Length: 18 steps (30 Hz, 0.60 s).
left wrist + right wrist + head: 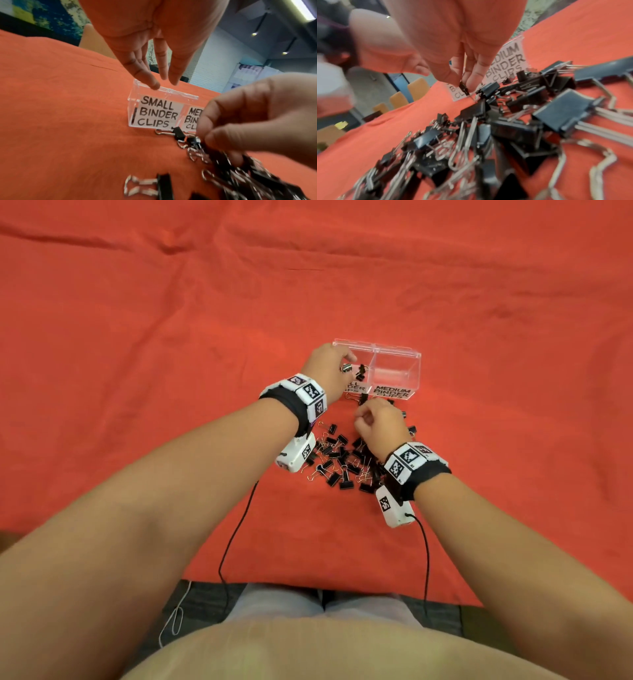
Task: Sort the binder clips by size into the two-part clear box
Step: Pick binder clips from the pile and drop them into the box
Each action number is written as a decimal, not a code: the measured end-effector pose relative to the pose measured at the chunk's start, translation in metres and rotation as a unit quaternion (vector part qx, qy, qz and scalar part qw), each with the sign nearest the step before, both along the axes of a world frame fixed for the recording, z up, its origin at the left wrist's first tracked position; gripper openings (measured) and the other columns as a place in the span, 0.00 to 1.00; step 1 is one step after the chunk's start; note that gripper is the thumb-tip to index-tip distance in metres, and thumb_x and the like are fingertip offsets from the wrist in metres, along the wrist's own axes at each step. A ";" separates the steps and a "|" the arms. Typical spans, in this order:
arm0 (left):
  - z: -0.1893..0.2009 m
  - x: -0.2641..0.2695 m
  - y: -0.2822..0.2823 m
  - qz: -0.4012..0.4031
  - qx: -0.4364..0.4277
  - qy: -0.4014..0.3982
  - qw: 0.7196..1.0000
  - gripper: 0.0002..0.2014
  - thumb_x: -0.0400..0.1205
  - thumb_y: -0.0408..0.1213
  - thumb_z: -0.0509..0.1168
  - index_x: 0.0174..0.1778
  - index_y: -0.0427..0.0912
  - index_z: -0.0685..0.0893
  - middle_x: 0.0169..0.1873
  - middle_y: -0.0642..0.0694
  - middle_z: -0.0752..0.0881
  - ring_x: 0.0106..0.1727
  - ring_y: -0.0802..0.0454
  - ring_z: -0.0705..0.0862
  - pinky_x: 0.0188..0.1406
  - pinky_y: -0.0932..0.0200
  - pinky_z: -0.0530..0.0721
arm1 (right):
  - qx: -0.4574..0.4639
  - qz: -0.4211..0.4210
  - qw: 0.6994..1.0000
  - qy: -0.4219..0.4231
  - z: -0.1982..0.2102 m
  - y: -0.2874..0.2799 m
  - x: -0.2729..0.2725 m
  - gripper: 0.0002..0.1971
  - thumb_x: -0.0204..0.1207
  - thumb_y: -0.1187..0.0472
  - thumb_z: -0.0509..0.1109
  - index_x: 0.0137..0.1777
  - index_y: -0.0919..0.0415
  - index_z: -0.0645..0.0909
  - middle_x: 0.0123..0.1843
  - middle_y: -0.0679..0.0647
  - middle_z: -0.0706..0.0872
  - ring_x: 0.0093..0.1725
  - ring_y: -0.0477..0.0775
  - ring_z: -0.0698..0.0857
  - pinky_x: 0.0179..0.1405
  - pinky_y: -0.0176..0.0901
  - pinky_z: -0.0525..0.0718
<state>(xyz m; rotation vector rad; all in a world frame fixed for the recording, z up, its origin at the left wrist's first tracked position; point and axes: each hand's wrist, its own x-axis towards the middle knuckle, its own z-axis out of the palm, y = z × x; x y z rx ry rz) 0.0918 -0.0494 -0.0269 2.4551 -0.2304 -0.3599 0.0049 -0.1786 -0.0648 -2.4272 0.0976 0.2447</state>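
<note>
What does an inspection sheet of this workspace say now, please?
Surface: red cloth, wrinkled.
Job's things: clear box; a few clips in small part; medium part looks empty; clip pile loose on the cloth.
Clutter: nothing seen.
Grippers: left hand fingers straight above small part; right hand pinches a small clip.
Cables: black cables run from both wrist cameras.
Surroundings: chairs.
</note>
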 end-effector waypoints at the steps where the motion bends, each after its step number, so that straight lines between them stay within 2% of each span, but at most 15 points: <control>1: 0.000 -0.007 0.003 -0.003 0.002 -0.010 1.000 0.07 0.78 0.37 0.69 0.52 0.47 0.84 0.53 0.49 0.80 0.53 0.52 0.79 0.55 0.60 0.79 | 0.022 -0.025 0.999 0.003 0.001 -0.002 -0.001 0.05 0.74 0.67 0.67 0.47 0.64 0.83 0.44 0.53 0.81 0.39 0.48 0.78 0.43 0.37 0.80; 3: -0.007 -0.023 0.009 -0.021 0.019 -0.013 1.000 0.03 0.79 0.35 0.67 0.47 0.46 0.83 0.49 0.51 0.77 0.51 0.54 0.78 0.55 0.60 0.79 | 0.058 -0.083 0.995 0.009 0.002 -0.008 -0.001 0.04 0.74 0.66 0.68 0.45 0.60 0.83 0.43 0.51 0.83 0.39 0.46 0.80 0.40 0.30 0.79; 5: -0.018 -0.038 0.017 -0.070 0.058 0.017 0.996 0.03 0.80 0.34 0.64 0.46 0.46 0.83 0.48 0.52 0.78 0.52 0.53 0.80 0.58 0.56 0.83 | 0.092 -0.138 0.986 0.015 0.004 -0.015 -0.002 0.04 0.74 0.64 0.68 0.45 0.57 0.84 0.43 0.49 0.85 0.41 0.47 0.82 0.39 0.30 0.80; 6: -0.025 -0.043 0.020 -0.098 0.081 0.038 0.991 0.05 0.80 0.34 0.64 0.48 0.46 0.83 0.51 0.50 0.80 0.55 0.51 0.81 0.61 0.52 0.84 | 0.121 -0.167 0.978 0.025 0.005 -0.018 -0.003 0.05 0.75 0.64 0.67 0.46 0.55 0.84 0.43 0.49 0.86 0.41 0.48 0.83 0.38 0.33 0.82; 8: -0.036 -0.051 0.026 -0.136 0.124 0.072 0.980 0.10 0.82 0.36 0.64 0.58 0.47 0.83 0.60 0.46 0.79 0.63 0.46 0.81 0.64 0.46 0.83 | 0.176 -0.217 0.959 0.056 0.008 -0.025 -0.006 0.08 0.78 0.64 0.65 0.48 0.54 0.85 0.44 0.48 0.87 0.34 0.44 0.84 0.25 0.32 0.79; 9: -0.040 -0.054 0.028 -0.145 0.139 0.079 0.976 0.13 0.82 0.36 0.64 0.63 0.47 0.82 0.61 0.45 0.78 0.62 0.45 0.81 0.63 0.46 0.83 | 0.193 -0.233 0.951 0.069 0.010 -0.028 -0.008 0.10 0.79 0.64 0.63 0.49 0.53 0.86 0.43 0.48 0.87 0.28 0.40 0.82 0.19 0.30 0.74; 10: -0.043 -0.056 0.029 -0.149 0.149 0.078 0.974 0.15 0.82 0.36 0.64 0.65 0.47 0.81 0.60 0.45 0.78 0.60 0.45 0.82 0.60 0.46 0.85 | 0.212 -0.244 0.943 0.078 0.011 -0.030 -0.009 0.11 0.79 0.65 0.62 0.49 0.53 0.86 0.43 0.49 0.88 0.25 0.39 0.80 0.18 0.30 0.72; 12: -0.046 -0.059 0.031 -0.149 0.159 0.066 0.974 0.16 0.82 0.37 0.64 0.66 0.47 0.80 0.57 0.45 0.77 0.55 0.46 0.82 0.54 0.47 0.87 | 0.283 -0.262 0.917 0.097 0.013 -0.033 -0.008 0.14 0.79 0.69 0.59 0.47 0.56 0.87 0.42 0.53 0.89 0.30 0.45 0.81 0.27 0.35 0.77; 14: -0.048 -0.060 0.030 -0.149 0.170 0.049 0.973 0.13 0.82 0.38 0.64 0.64 0.45 0.81 0.56 0.43 0.77 0.54 0.44 0.82 0.50 0.48 0.86 | 0.380 -0.276 0.872 0.136 0.016 -0.031 -0.007 0.18 0.76 0.76 0.52 0.51 0.64 0.84 0.39 0.56 0.86 0.35 0.49 0.80 0.33 0.38 0.81; 16: -0.048 -0.061 0.029 -0.143 0.163 0.038 0.975 0.11 0.82 0.39 0.65 0.59 0.42 0.81 0.56 0.42 0.77 0.55 0.43 0.80 0.50 0.48 0.84 | 0.460 -0.280 0.826 0.166 0.020 -0.026 -0.007 0.20 0.74 0.78 0.47 0.55 0.70 0.80 0.39 0.58 0.81 0.35 0.51 0.79 0.33 0.39 0.81; 18: -0.047 -0.061 0.028 -0.117 0.126 0.033 0.984 0.07 0.80 0.37 0.67 0.52 0.41 0.80 0.54 0.43 0.79 0.55 0.44 0.80 0.52 0.49 0.82 | 0.504 -0.276 0.796 0.188 0.025 -0.020 -0.009 0.19 0.74 0.75 0.47 0.54 0.70 0.79 0.39 0.57 0.79 0.35 0.53 0.78 0.32 0.40 0.81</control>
